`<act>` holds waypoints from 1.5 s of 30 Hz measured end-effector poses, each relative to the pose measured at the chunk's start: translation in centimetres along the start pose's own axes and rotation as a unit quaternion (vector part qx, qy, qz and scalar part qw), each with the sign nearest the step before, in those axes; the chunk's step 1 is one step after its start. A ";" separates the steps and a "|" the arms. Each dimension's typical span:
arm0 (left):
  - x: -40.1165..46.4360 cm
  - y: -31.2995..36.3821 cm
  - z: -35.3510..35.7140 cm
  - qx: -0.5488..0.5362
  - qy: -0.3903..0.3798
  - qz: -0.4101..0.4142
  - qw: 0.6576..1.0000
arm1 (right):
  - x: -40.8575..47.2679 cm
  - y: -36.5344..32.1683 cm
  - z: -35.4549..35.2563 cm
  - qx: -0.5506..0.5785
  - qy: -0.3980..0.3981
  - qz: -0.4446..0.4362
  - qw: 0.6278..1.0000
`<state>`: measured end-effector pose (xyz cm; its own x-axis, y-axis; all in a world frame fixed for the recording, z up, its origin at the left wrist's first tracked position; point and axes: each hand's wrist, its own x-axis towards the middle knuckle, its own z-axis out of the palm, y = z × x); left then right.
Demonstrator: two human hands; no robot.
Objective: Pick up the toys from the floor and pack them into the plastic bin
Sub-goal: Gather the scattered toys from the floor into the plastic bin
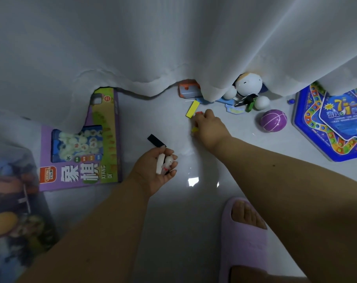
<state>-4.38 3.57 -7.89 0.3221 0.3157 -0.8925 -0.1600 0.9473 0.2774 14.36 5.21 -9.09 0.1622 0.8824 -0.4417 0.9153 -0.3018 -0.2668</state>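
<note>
My left hand point(156, 170) is palm up over the floor and holds a white block point(160, 166), a small white figure point(168, 161) and a black block point(155, 140) that sticks out past the fingertips. My right hand point(209, 127) reaches forward to the floor, its fingers curled round small red point(199, 113) and yellow pieces point(194, 130). A yellow block point(192, 109) lies just left of that hand. A purple ball point(273, 120) rests to the right. The plastic bin point(12, 201) is at the left edge, blurred, with toys in it.
A purple chess box point(79, 144) lies flat at left. A blue hexagonal game board point(335, 123) lies at right. A white curtain point(153, 48) hangs over an orange toy point(189, 88) and a white round-headed doll point(248, 83). My foot in a purple slipper point(245, 240) stands at bottom right.
</note>
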 end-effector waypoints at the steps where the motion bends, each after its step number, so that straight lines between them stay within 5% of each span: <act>1: -0.1 -0.1 -0.2 -0.003 0.003 -0.003 1.000 | 0.0 -0.1 -0.3 0.000 -0.018 -0.004 1.000; 6: -1.0 -0.3 -0.4 -0.010 0.023 -0.009 1.000 | -0.6 -0.5 -1.8 0.022 -0.074 -0.002 0.997; 9: -2.0 0.0 -0.2 -0.013 0.031 -0.007 0.999 | -1.8 -1.6 -2.0 0.149 -0.052 0.054 0.986; 13: -3.5 0.9 0.1 -0.014 0.046 0.007 0.999 | -4.2 -4.5 -2.6 0.472 -0.110 0.118 0.867; 15: -4.7 1.4 0.1 -0.018 0.034 0.015 0.999 | -5.3 -6.3 -3.1 0.547 -0.148 0.103 0.818; 29: -20.6 8.4 -6.8 0.167 0.068 0.120 0.976 | -13.7 -21.9 -8.3 0.617 -0.205 -0.070 0.756; 33: -28.2 10.0 -10.8 0.243 0.152 0.150 0.946 | -17.2 -28.7 -8.5 0.628 -0.245 -0.124 0.728; 38: -34.8 9.1 -16.7 0.245 0.246 0.150 0.926 | -21.1 -36.0 -6.8 0.555 -0.278 -0.181 0.763; 42: -36.8 8.4 -19.7 0.199 0.307 0.146 0.919 | -22.3 -37.8 -5.2 0.247 -0.195 -0.332 0.889; 45: -37.1 8.6 -21.1 0.168 0.323 0.164 0.917 | -22.4 -36.6 -4.6 0.254 -0.179 -0.318 0.896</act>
<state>-37.41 -1.16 20.13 -0.3296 0.5917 -0.7357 0.1820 0.8044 0.5654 -21.11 -1.80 14.53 -0.5446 0.7891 -0.2843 0.4800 0.0152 -0.8772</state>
